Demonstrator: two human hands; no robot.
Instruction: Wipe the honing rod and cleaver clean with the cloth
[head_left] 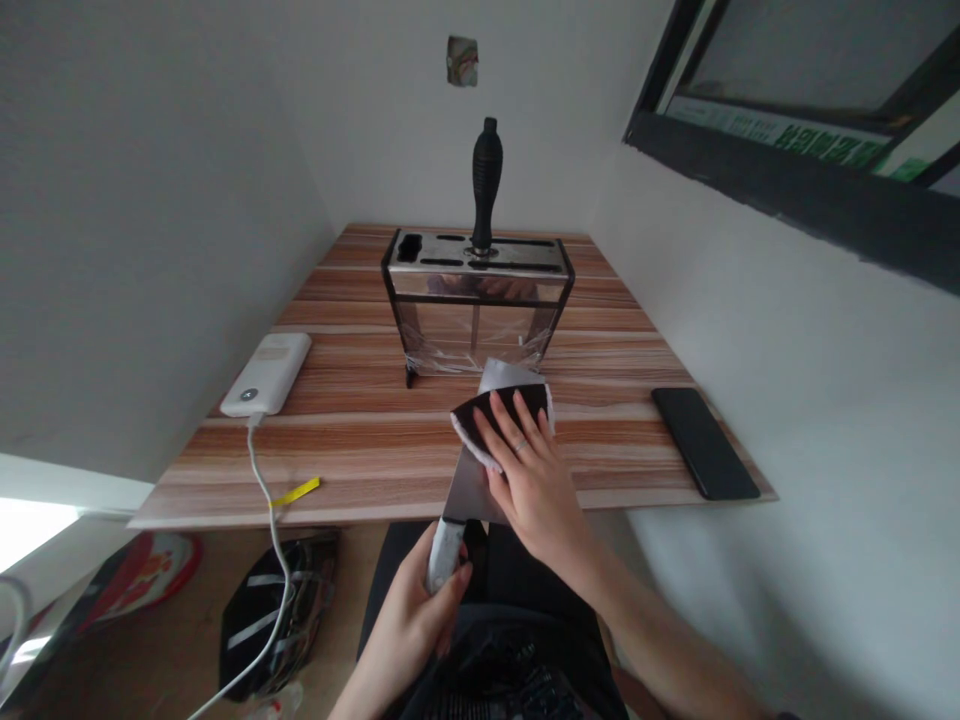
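cleaver (469, 485): is slanting up from the lap over the front edge of the wood-grain tabletop (622, 340), before the knife block; its far end is showing beyond the cloth.
left hand (412, 605): is clamping around the cleaver's pale grey handle (445, 555).
right hand (534, 482): is lying flat on the cloth, fingers extended and slightly apart, pressing rather than clamping; a ring is showing on one finger.
dark cloth with pale fuzzy edge (466, 425): is covering the blade's middle.
wiping, progress: is apparently under way, by judgement unfinished, since cloth and blade are touching; the view is not telling which stretches are already clean.
knife block, steel top, film-wrapped sides (420, 287): is standing at the back, bearing one upright black ribbed handle (487, 180); the cleaver is resting outside its slots.
white power bank (270, 372): is lying at left, white cable (259, 470) attached; its round mark is staying unreadable.
black smartphone (705, 443): is lying at right, showing no readable brand.
green characters by the window (832, 145): are showing too blurred for reading.
red-and-white package, lower left (150, 570): is bearing illegible print.
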